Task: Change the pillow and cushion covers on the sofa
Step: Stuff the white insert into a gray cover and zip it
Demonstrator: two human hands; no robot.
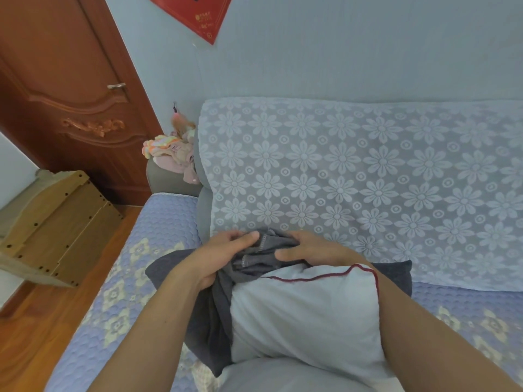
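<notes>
Head cam, looks fwd-down, close over sofa [368, 179].

White pillow [305, 315] with red piping, half out of bunched dark grey cover [209, 321], on sofa seat [158, 222]

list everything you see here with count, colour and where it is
pillow insert: 1, white with dark red piping, on the person's lap
cushion cover: 1, dark grey, bunched at the insert's far end
sofa: 1, blue quilted seat cover
lace throw: 1, pale blue floral, over the sofa back
soft toys: a pile, pastel, on the sofa arm
door: 1, red-brown wood, left
wooden unit: 1, light brown, on the floor, left
wall hanging: 1, red, top
hands: left and right, both gripping the cushion cover
</notes>
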